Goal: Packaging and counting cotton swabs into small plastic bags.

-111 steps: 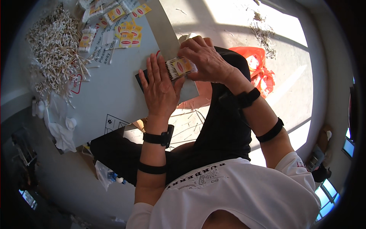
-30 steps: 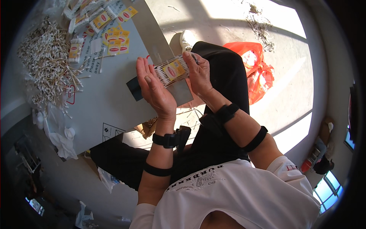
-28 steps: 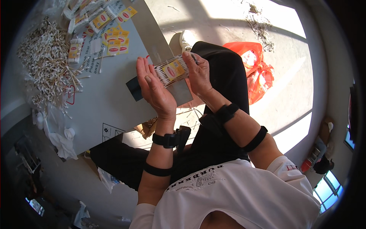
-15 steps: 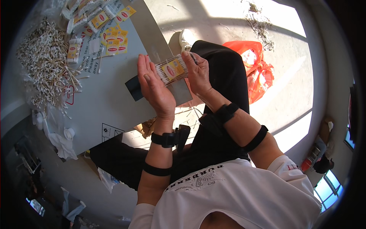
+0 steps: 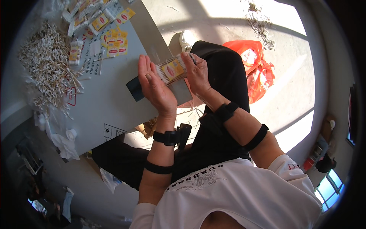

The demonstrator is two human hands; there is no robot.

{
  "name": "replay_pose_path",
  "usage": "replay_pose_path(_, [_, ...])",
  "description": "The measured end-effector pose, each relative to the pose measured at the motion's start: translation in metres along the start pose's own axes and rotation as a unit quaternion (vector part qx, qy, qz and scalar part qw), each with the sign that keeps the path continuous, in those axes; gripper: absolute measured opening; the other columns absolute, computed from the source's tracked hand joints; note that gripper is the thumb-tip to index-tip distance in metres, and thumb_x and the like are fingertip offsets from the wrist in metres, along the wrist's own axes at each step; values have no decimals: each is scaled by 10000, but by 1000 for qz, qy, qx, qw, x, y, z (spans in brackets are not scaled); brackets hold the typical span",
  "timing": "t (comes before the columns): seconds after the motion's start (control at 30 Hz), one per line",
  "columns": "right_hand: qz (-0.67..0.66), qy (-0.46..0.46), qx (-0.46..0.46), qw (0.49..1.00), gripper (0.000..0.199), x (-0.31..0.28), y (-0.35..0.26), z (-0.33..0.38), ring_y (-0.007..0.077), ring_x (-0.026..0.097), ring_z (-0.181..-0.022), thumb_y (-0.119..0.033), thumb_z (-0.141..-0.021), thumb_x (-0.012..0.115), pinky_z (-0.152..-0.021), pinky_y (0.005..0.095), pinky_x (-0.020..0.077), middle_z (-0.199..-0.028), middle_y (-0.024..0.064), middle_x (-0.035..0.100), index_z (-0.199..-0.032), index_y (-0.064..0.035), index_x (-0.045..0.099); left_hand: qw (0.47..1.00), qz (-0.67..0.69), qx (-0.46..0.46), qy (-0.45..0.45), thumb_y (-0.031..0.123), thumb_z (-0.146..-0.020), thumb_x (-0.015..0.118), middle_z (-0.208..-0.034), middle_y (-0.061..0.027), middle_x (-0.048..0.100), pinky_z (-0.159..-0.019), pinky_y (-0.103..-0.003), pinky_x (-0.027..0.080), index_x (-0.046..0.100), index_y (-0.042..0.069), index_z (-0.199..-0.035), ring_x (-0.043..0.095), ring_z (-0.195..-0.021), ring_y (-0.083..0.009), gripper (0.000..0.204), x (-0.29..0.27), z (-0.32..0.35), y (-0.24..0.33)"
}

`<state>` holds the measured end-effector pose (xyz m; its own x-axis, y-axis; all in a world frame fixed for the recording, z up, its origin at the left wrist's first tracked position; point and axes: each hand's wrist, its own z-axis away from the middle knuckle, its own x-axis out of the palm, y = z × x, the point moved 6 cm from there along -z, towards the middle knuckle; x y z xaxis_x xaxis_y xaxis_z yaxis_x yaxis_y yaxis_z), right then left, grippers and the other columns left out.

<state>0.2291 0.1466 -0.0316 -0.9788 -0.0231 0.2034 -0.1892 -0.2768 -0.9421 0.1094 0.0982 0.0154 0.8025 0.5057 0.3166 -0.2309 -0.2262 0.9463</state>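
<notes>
**Sunlit floor [image 5: 284,89] beside a grey table [image 5: 95,108] – pack [image 5: 172,70] held over the table's edge**

Filled with cotton swabs lying side by side, with a yellow label facing up, and slanted so that the right end sits higher in view. Gripped at that right end by the right hand [image 5: 198,74], with its thumb across the top and its other fingers mostly hidden. Met at the left end by the left hand [image 5: 158,89], held flat with straight fingers and palm turned toward the pack – not wrapped around it.

Partly covered by the left hand, a dark plate [image 5: 134,89] on the table. Farther off to the left, a cluster of yellow cards [image 5: 116,41], some overlapping. Beyond these, a lone pack [image 5: 75,52] just beside a big heap of loose swabs [image 5: 49,63]. Piled near the table's upper end, more packs [image 5: 90,16]. Draped at the lower left corner, some white plastic [image 5: 63,139].

Strapped to the wrists, black bands [image 5: 167,137]. Past the right knee, on the floor, red bags [image 5: 260,81]; near the table's far edge, a white shoe [image 5: 187,40].
</notes>
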Motion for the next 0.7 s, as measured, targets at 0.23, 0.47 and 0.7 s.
replay_pose_path(0.23, [8, -4, 15, 1000, 313, -1, 5, -2, 17, 517, -711, -287, -1012, 546, -652, 205, 446, -779, -38, 633, -886, -25, 661, 1000, 20, -3, 13, 404, -1032, 354, -1523, -196, 296, -1186, -429, 158, 274, -45, -1455, 257, -1431, -311, 622, -2, -1, -2])
replay_pose_path(0.47, [-30, -4, 13, 999, 307, -1, 7, -3, 25, 524, -718, -288, -1010, 549, -656, 216, 452, -790, -33, 634, -877, -35, 659, 999, 30, -17, -12, 434, -1023, 370, -1520, -201, 300, -1188, -421, 154, 290, -55, -1450, 263, -1429, -301, 653, -2, -3, -2])
replay_pose_path(0.7, [7, 14, -8, 1000, 377, 1, 4, -3, 36, 435, -693, -331, -1013, 526, -618, 244, 412, -703, -36, 555, -832, -14, 615, 1000, 25, -14, 2, 415, -1033, 369, -1513, -199, 312, -1187, -415, 162, 289, -73, -1444, 273, -1425, -289, 642, 0, -2, -3])
